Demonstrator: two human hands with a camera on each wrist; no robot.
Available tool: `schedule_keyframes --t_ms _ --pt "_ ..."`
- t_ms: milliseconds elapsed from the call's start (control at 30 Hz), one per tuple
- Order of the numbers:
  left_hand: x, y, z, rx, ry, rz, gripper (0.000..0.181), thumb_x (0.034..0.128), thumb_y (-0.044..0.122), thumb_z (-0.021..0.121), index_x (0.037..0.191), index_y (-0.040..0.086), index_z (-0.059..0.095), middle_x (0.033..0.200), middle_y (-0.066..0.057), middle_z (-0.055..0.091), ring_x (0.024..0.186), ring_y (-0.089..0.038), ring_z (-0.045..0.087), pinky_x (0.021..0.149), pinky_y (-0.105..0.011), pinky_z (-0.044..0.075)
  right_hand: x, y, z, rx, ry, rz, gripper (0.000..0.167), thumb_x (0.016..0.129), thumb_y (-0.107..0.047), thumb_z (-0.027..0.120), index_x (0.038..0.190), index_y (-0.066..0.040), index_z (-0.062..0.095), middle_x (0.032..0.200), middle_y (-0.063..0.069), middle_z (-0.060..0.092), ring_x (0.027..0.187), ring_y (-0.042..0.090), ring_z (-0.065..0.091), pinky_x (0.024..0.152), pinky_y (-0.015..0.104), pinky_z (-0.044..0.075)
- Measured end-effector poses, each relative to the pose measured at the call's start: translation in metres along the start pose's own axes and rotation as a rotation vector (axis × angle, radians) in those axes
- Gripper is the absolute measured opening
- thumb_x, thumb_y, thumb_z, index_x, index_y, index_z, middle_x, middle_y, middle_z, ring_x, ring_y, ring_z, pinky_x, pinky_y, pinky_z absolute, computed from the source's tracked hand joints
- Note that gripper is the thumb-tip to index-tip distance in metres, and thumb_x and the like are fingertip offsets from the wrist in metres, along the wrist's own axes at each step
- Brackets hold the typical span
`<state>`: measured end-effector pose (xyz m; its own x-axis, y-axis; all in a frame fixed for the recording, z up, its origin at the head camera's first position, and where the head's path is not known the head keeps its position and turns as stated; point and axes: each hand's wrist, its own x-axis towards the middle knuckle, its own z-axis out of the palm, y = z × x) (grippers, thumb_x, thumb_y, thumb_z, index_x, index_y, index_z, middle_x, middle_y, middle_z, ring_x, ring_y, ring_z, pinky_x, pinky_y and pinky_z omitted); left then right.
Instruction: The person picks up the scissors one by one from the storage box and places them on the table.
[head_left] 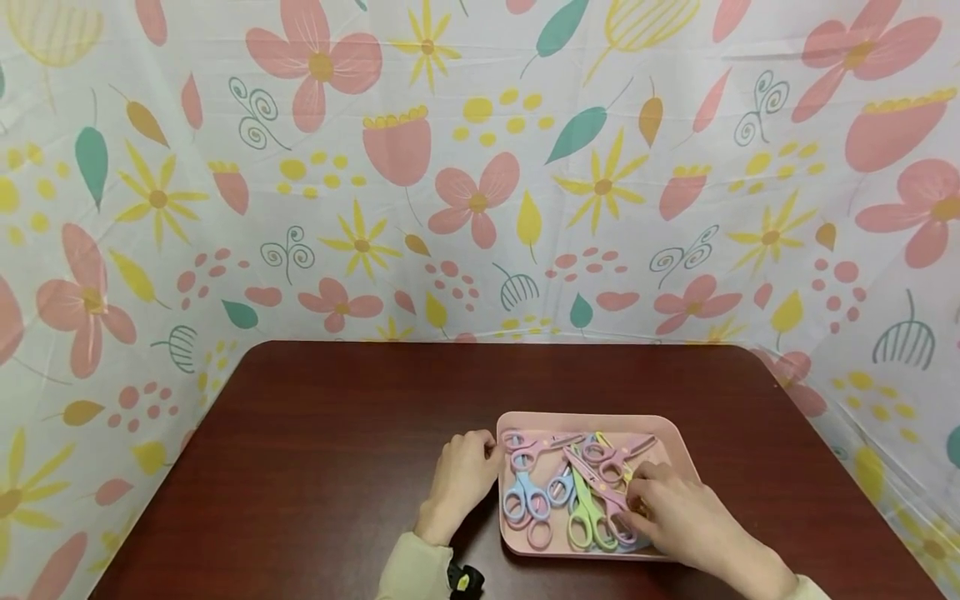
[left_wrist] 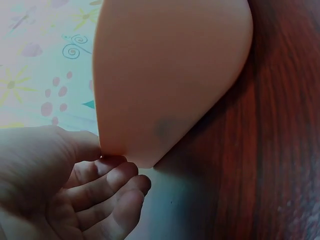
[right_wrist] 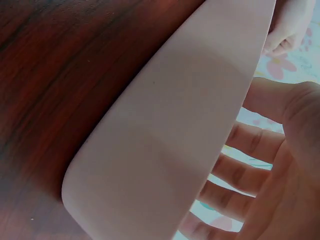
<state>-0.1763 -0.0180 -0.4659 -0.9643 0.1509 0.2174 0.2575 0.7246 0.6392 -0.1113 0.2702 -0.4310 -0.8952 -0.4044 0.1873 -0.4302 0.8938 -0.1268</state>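
Note:
A pink tray (head_left: 517, 546) holds several pairs of scissors in a loose pile. My left hand (head_left: 467, 471) pinches the tray's left rim between thumb and forefinger, seen close in the left wrist view. Over the tray's right side reaches my right hand (head_left: 686, 512), its fingers bent down beside the handles of pink scissors (head_left: 594, 482). The tray wall (right_wrist: 150, 125) hides those fingertips in the right wrist view, so whether they grip a handle is unclear. Green scissors (head_left: 585, 504) lie left of that hand; blue scissors (head_left: 527, 492) are near the left rim.
The tray stands on a dark brown wooden table (head_left: 337, 433), right of its middle, near the front. Behind and beside the table hangs a white cloth (head_left: 480, 275) printed with flowers and leaves. A black band (head_left: 465, 579) sits at the left wrist.

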Motion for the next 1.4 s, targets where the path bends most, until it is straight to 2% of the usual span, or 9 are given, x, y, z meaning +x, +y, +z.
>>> schedule_keyframes --t_ms 233,533,667,967,1067,1400 --pt "0.001 -0.002 0.000 -0.001 -0.002 -0.015 0.026 0.0931 0.023 0.063 0.068 0.019 0.057 0.055 0.007 0.047 0.051 -0.012 0.046 0.049 -0.030 0.037 0.002 -0.003 0.001 -0.031 0.000 -0.037 0.029 0.073 -0.037 0.082 0.067 -0.036 0.054 0.076 -0.019 0.042 0.067 0.002 0.044 0.050 0.026 0.035" --pt "0.000 0.000 0.001 0.011 0.015 0.020 0.026 0.0928 0.019 0.064 0.068 0.016 0.057 0.056 0.006 0.046 0.051 -0.013 0.045 0.048 -0.029 0.037 0.002 -0.006 0.004 -0.090 -0.004 0.001 0.034 0.072 -0.033 0.080 0.062 -0.035 0.048 0.071 -0.018 0.040 0.065 0.005 0.045 0.050 0.028 0.035" --pt "0.000 0.000 0.001 0.015 0.022 0.026 0.026 0.0927 0.018 0.064 0.068 0.015 0.057 0.055 0.007 0.046 0.051 -0.012 0.044 0.048 -0.029 0.037 0.003 -0.007 0.005 -0.089 -0.008 0.014 0.035 0.070 -0.027 0.077 0.060 -0.032 0.044 0.069 -0.016 0.037 0.063 0.005 0.042 0.049 0.028 0.034" --pt "-0.001 0.002 0.000 0.012 0.034 0.042 0.029 0.0915 0.016 0.064 0.065 0.016 0.052 0.054 0.007 0.042 0.050 -0.012 0.042 0.047 -0.028 0.036 0.000 -0.010 0.004 -0.106 -0.037 0.039 0.035 0.069 -0.027 0.076 0.061 -0.028 0.042 0.070 -0.013 0.037 0.064 0.006 0.039 0.050 0.029 0.033" --pt "-0.001 0.002 0.000 0.008 0.033 0.041 0.029 0.0920 0.016 0.064 0.065 0.016 0.052 0.053 0.007 0.042 0.049 -0.012 0.041 0.047 -0.028 0.035 0.000 -0.010 0.002 -0.116 -0.016 0.023 0.034 0.068 -0.027 0.076 0.060 -0.029 0.043 0.070 -0.014 0.038 0.063 0.006 0.041 0.049 0.030 0.034" --pt "-0.001 0.002 0.001 0.025 0.033 0.046 0.031 0.0934 0.018 0.064 0.065 0.016 0.051 0.053 0.007 0.039 0.049 -0.012 0.040 0.046 -0.028 0.033 0.005 -0.004 -0.007 -0.124 0.129 -0.053 0.033 0.065 -0.027 0.079 0.060 -0.029 0.047 0.068 -0.016 0.040 0.053 0.001 0.037 0.044 0.027 0.034"
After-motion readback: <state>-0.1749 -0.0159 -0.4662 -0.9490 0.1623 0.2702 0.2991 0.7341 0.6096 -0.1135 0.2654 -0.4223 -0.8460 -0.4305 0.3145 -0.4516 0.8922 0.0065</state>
